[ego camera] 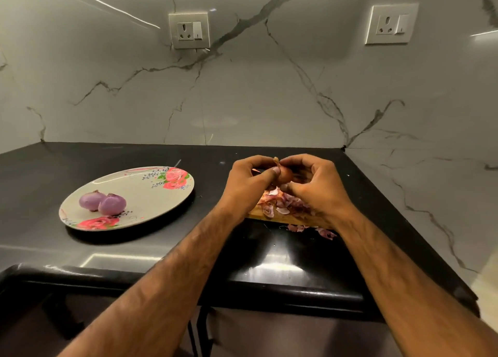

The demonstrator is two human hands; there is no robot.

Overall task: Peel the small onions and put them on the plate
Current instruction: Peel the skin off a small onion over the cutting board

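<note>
Now | our left hand (248,180) and right hand (316,185) clamp fingers on an unpeeled onion (286,175) above peels (280,204) | plate (145,192) with two peeled onions (111,205) well left, bare surface (210,173) between

A black counter (40,181) meets a veined marble wall (242,100).

A glossy black counter (134,249) carried everything. A flowered plate (140,192) sat flat on its left part. Well apart to the right lay a wooden board (258,216), largely hidden, and a few purple peel scraps (324,233) lay on the counter just beside the board's near edge.
</note>
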